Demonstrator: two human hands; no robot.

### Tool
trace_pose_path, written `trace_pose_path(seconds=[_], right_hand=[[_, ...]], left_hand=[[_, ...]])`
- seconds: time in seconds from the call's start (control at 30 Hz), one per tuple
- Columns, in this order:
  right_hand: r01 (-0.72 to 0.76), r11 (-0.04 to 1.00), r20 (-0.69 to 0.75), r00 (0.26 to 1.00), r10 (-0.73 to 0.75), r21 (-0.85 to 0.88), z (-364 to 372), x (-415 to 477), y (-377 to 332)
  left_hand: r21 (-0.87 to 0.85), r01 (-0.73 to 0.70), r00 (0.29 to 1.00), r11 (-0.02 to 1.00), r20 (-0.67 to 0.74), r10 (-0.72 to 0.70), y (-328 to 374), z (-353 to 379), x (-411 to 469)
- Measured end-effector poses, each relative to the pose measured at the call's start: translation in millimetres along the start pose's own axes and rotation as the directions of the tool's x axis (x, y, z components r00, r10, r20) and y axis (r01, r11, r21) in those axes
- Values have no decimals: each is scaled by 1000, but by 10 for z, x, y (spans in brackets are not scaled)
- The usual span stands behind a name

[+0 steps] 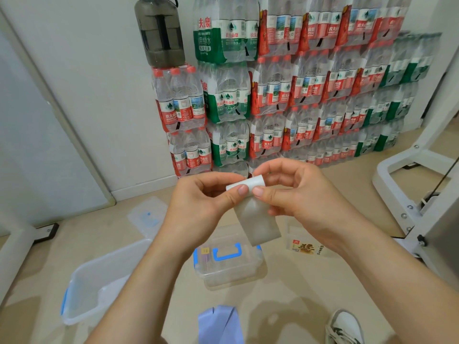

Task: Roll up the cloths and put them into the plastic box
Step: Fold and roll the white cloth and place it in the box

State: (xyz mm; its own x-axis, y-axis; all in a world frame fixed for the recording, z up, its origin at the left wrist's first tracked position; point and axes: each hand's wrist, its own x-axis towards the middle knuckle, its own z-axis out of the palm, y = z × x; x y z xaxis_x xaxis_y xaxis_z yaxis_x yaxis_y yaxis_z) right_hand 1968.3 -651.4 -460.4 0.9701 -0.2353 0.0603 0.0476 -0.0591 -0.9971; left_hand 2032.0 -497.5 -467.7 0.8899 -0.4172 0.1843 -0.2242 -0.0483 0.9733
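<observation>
Left grip (198, 202) and right grip (300, 194), fingers curled, both pinch the half-rolled pale grey cloth (258, 219), held in the air above the clear rectangular plastic box with blue handle (231, 276).

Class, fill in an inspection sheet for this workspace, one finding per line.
Surface: beige floor.
Job's things: grey cloth, top partly rolled, tail hanging; blue cloth on floor; small box with blue handle; large open box.
Clutter: loose lid, labelled packet, shoe.
Hands: left hand and right hand both pinch the roll.
Cables: thin dark line by white frame, perhaps a cable.
Surroundings: stacked water bottle packs, dark jug on top.
</observation>
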Motion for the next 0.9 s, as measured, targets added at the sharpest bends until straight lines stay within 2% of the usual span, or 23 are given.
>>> trace_pose_path(seconds=[0.2,0.4,0.67,0.9], right_hand=[[-90,995,55,994,93,-52,31,-4,33],[-167,986,31,986,167,15,34,14,62],[-129,984,68,990,122,125,3,21,43],[-35,988,76,997,24,147,-12,15,39]], left_hand=[[-147,0,991,989,-134,-20,32,14,-1],[-112,-34,987,993,-159,16,4,91,-9],[-68,-128,968,989,-224,110,-13,161,-12],[-79,-160,978,984,-148,147,-41,173,-6]])
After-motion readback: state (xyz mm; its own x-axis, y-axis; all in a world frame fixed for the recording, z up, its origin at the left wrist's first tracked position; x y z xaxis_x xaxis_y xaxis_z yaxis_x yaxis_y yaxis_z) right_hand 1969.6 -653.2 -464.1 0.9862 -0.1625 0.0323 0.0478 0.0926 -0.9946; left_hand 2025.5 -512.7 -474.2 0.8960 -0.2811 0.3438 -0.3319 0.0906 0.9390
